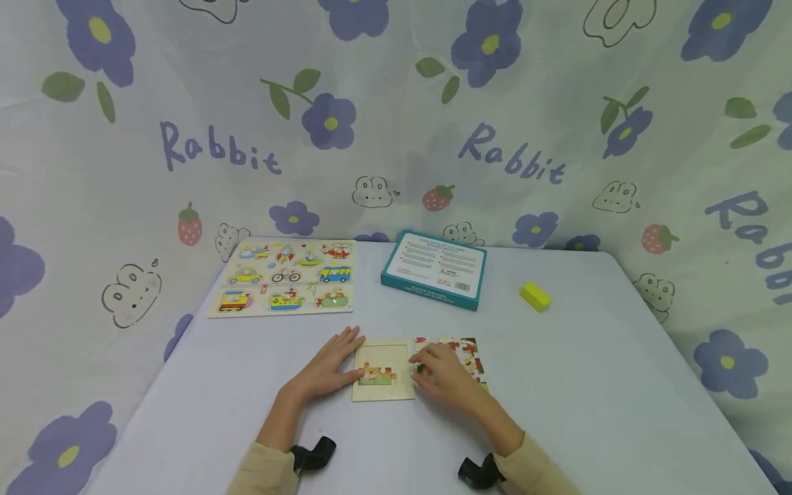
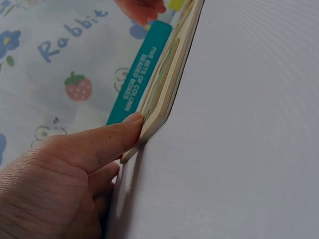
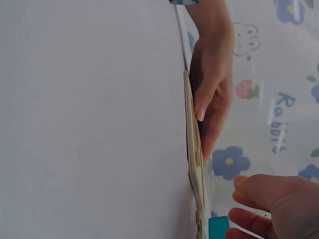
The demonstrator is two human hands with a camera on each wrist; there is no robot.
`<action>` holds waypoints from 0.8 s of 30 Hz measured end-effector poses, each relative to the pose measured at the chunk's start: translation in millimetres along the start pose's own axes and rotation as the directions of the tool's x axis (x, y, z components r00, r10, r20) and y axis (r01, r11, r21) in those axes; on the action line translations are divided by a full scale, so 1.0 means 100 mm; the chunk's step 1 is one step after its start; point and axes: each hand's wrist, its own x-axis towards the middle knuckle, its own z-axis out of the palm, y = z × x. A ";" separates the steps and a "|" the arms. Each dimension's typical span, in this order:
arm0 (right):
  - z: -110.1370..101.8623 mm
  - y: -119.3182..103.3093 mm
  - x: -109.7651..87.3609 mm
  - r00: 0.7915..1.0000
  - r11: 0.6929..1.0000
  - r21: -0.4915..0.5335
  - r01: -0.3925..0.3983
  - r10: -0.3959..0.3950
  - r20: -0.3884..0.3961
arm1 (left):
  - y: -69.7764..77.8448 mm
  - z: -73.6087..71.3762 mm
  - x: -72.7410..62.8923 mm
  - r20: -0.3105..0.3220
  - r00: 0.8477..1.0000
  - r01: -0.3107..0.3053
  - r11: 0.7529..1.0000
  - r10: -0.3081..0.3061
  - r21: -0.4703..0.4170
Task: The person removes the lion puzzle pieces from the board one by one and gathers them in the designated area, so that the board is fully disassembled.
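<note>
A wooden puzzle tray [image 1: 385, 395] lies on the white table, with a few joined jigsaw pieces [image 1: 377, 376] in its lower left part. Along the tray's left side rests my left hand [image 1: 328, 362], fingers stretched toward the upper corner. In the left wrist view its thumb [image 2: 119, 132] presses on the tray's edge. My right hand [image 1: 448, 377] hovers at the tray's right side, partly covering the loose jigsaw pieces [image 1: 470, 350]. Seen from the right wrist, the thumb [image 3: 264, 189] and bent fingers stand apart, with nothing visible between them.
Behind on the left lies a vehicle picture board [image 1: 284, 278]. A teal box [image 1: 433, 269] with a white printed face sits at the back middle, and a yellow block [image 1: 535, 296] lies to its right. A flower-and-rabbit cloth [image 1: 396, 124] hangs behind the table.
</note>
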 end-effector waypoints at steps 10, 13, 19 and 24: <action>0.18 -0.12 0.09 0.985 0.994 0.028 -0.107 0.102 0.138 | -0.01 0.01 0.00 -0.004 1.000 -0.003 1.000 0.003 0.004; 0.24 -0.12 0.08 0.983 0.991 0.056 -0.124 0.115 0.146 | 0.00 0.01 0.00 -0.005 1.000 -0.007 1.000 0.007 0.007; 0.32 -0.14 0.05 0.983 0.990 0.049 -0.136 0.128 0.135 | 0.00 0.00 0.00 -0.007 1.000 -0.017 1.000 0.018 0.011; 0.34 -0.17 0.04 0.987 0.991 0.024 -0.130 0.127 0.096 | 0.00 -0.01 -0.01 -0.005 1.000 -0.022 1.000 0.022 0.007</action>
